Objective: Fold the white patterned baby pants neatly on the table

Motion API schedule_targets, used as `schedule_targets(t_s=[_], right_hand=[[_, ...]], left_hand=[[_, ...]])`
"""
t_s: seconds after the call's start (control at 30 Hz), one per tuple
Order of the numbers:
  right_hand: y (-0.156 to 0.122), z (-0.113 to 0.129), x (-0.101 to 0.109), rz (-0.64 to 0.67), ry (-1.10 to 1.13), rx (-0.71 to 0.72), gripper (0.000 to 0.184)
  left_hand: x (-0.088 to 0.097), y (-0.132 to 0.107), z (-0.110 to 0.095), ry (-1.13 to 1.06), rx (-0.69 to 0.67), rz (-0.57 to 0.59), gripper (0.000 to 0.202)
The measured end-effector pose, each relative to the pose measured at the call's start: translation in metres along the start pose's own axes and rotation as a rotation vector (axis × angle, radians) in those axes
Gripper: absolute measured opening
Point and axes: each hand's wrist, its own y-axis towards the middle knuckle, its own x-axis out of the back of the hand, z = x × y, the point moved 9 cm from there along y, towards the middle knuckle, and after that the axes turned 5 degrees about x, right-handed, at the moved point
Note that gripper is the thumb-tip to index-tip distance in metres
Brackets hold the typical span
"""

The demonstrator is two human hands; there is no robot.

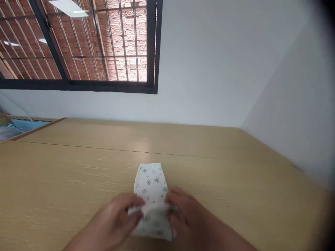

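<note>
Both hands are on a small white printed diaper (151, 195), which lies flat on the tan wood-grain surface (235, 181).

Landmark: the diaper.

- Diaper: white with small green and grey printed figures. Its far end lies flat on the surface with a straight top edge. The near end is blurred, looks bunched or folded over, and sits between the two hands.
- Left hand (119, 216): at the diaper's near-left edge, fingers curled in and pinching the fabric at about mid-length. Motion blur hides which fingers make contact.
- Right hand (183, 212): at the diaper's near-right edge, fingers curled onto the fabric and gripping the same bunched part. Also blurred.
- The hands sit close together, with only the diaper's width between them. Neither is spread flat.
- Surface seam (104, 148): a thin line running left to right, beyond the diaper's far end.
- Window (78, 45): well beyond the diaper and up to the left, with a dark frame, metal bars and a brick wall behind the glass.
- White wall (209, 69): straight beyond the diaper, meeting a second wall at a corner to the far right.
- Blue item (26, 124): far left of the diaper at the frame edge, past the surface's border. I cannot tell what it is.
</note>
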Motion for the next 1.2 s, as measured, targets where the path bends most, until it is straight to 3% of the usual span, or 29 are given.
schedule_targets(t_s=[0.03, 0.1, 0.17, 0.23, 0.3, 0.37, 0.47, 0.57, 0.63, 0.73, 0.87, 1.0, 1.2], right_hand=[[0.015, -0.011, 0.013, -0.012, 0.039, -0.083, 0.010], [0.047, -0.042, 0.030, -0.049, 0.013, -0.205, 0.013], [0.078, -0.078, 0.032, -0.055, -0.041, -0.279, 0.010], [0.099, -0.112, 0.029, -0.100, -0.082, -0.342, 0.012], [0.107, -0.127, 0.030, -0.203, -0.168, -0.324, 0.024], [0.104, -0.125, 0.033, -0.305, -0.286, -0.251, 0.034], [0.086, -0.120, 0.033, -0.343, -0.405, -0.241, 0.030], [0.074, -0.139, 0.028, -0.289, -0.294, -0.378, 0.019], [0.075, -0.158, 0.024, -0.261, -0.139, -0.466, 0.014], [0.088, -0.180, 0.019, -0.240, -0.013, -0.547, 0.012], [0.099, -0.188, 0.016, -0.253, 0.079, -0.568, 0.012], [0.095, -0.183, 0.016, -0.279, 0.166, -0.527, 0.009], [0.104, -0.176, 0.017, -0.269, 0.249, -0.400, 0.010]], left_hand=[[0.011, 0.019, 0.002, 0.011, 0.034, -0.096, 0.017], [0.014, 0.064, 0.011, 0.059, 0.069, -0.122, 0.021], [0.013, 0.107, 0.022, 0.137, 0.078, -0.143, 0.021], [0.012, 0.132, 0.030, 0.196, 0.084, -0.194, 0.024], [0.013, 0.131, 0.030, 0.240, 0.071, -0.274, 0.032], [0.010, 0.109, 0.025, 0.306, 0.042, -0.331, 0.036], [-0.008, 0.067, 0.028, 0.433, 0.041, -0.266, 0.036], [-0.024, 0.052, 0.036, 0.462, 0.026, -0.206, 0.033], [-0.023, 0.064, 0.045, 0.434, 0.042, -0.227, 0.033], [-0.008, 0.101, 0.072, 0.366, 0.169, -0.269, 0.031], [0.003, 0.137, 0.107, 0.204, 0.244, -0.232, 0.027], [-0.002, 0.138, 0.121, 0.073, 0.228, -0.212, 0.027], [0.001, 0.137, 0.112, -0.084, 0.144, -0.287, 0.024]])
